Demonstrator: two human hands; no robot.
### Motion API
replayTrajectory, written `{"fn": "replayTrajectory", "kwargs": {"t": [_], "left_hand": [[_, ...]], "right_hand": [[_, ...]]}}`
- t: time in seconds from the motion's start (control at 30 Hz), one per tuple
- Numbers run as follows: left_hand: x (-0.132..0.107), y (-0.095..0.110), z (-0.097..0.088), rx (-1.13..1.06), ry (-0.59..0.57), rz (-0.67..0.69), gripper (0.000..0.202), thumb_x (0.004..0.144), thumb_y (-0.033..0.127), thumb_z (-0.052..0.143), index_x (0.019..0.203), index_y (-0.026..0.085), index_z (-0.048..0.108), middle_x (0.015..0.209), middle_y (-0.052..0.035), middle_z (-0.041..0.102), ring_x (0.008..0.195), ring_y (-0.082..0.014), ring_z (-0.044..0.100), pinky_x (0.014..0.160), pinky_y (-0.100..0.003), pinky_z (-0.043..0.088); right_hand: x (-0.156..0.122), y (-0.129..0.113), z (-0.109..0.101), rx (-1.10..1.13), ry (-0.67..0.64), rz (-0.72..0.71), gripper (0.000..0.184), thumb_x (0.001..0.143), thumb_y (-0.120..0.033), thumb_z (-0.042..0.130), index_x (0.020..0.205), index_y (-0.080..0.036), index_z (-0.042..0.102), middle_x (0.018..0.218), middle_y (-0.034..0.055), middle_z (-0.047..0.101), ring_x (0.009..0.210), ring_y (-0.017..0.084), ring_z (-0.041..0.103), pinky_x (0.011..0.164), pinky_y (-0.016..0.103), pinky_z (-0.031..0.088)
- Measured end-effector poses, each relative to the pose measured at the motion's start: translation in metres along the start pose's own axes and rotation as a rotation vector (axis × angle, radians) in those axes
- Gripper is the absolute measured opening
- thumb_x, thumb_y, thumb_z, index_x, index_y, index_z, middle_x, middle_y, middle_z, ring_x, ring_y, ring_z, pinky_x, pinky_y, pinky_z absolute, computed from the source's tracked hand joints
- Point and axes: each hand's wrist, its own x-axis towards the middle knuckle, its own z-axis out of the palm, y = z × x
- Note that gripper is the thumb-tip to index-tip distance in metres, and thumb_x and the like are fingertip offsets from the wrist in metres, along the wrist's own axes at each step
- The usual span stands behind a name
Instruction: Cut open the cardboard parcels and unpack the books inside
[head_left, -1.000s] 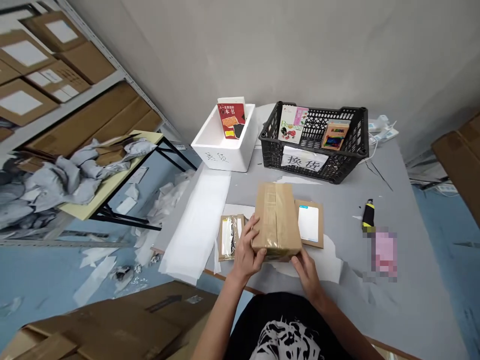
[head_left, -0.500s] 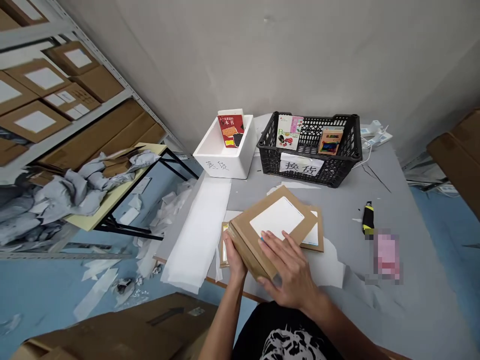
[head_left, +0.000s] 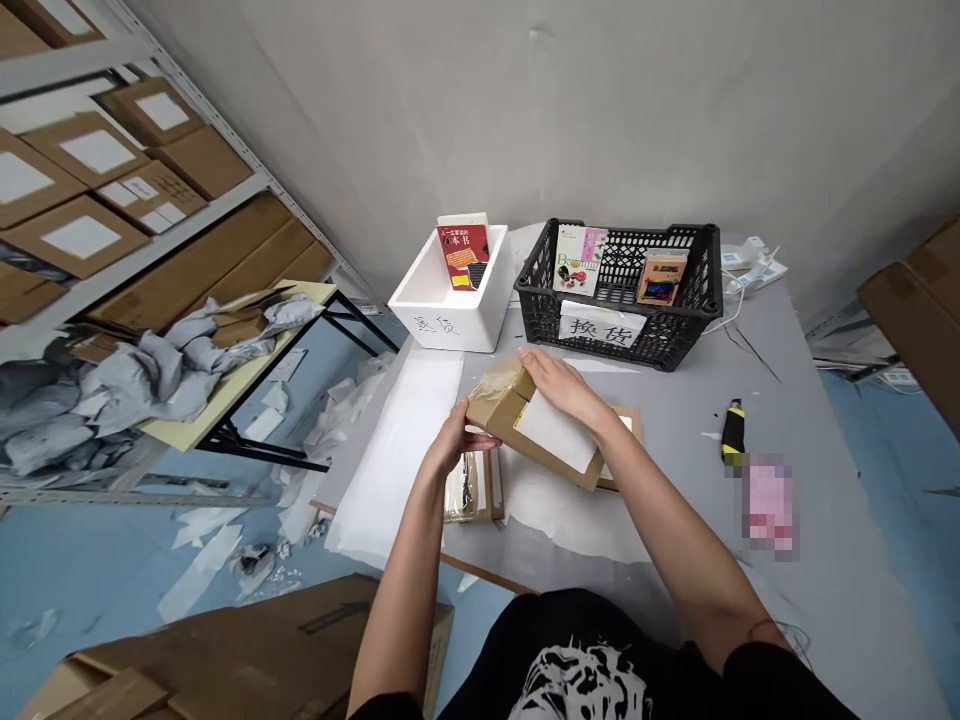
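Note:
A brown cardboard box (head_left: 504,415) with a white label is tilted above the table between my hands. Clear tape shines on its raised end. My left hand (head_left: 452,437) grips the near left corner, thumb on the side and fingers underneath. Over the far edge curls my right hand (head_left: 559,383), its palm next to the label. Below the box lies a taped cardboard parcel (head_left: 471,490). Another labelled parcel (head_left: 628,425) sits to the right, partly hidden by the box and my right forearm.
At the back stand a white bin (head_left: 450,315) and a black crate (head_left: 622,300), both with books. A utility knife (head_left: 733,432) lies at right near a blurred pink item (head_left: 770,500). White paper (head_left: 397,460) covers the table's left side. A large carton (head_left: 247,650) stands below.
The box has been turned and moved away from my body, exposing its taped end. My right hand went from its label to its far edge. The parcel underneath is more visible.

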Motion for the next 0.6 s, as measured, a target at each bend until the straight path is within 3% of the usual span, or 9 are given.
{"fn": "replayTrajectory", "kwargs": {"t": [0.2,0.43,0.6], "left_hand": [[0.007,-0.001,-0.012,0.05,-0.047,-0.02,0.057,0.087,0.059,0.042,0.111,0.011,0.059,0.101,-0.0165,0.066,0.074,-0.023,0.07,0.054,-0.029,0.057],[0.012,0.003,-0.009,0.146,-0.02,0.001,0.064,0.086,0.064,0.035,0.11,0.01,0.06,0.087,-0.014,0.068,0.062,-0.0204,0.068,0.051,-0.028,0.054],[0.012,0.011,-0.008,0.183,-0.112,0.117,0.077,0.081,0.075,0.026,0.098,0.009,0.063,0.08,-0.0103,0.063,0.047,-0.0113,0.057,0.044,-0.024,0.045]], "right_hand": [[0.007,0.007,0.007,0.037,-0.021,-0.046,0.054,0.095,-0.059,0.016,0.099,-0.02,0.054,0.104,0.0096,0.064,0.103,0.026,0.059,0.086,0.037,0.041],[-0.003,0.005,0.009,0.021,-0.011,0.03,0.05,0.096,-0.056,0.018,0.098,-0.021,0.053,0.1,0.0102,0.065,0.1,0.027,0.06,0.085,0.04,0.042],[0.008,0.033,0.009,0.131,0.11,0.09,0.061,0.093,-0.062,0.018,0.104,-0.019,0.059,0.109,0.0124,0.064,0.11,0.028,0.057,0.093,0.042,0.04]]}}
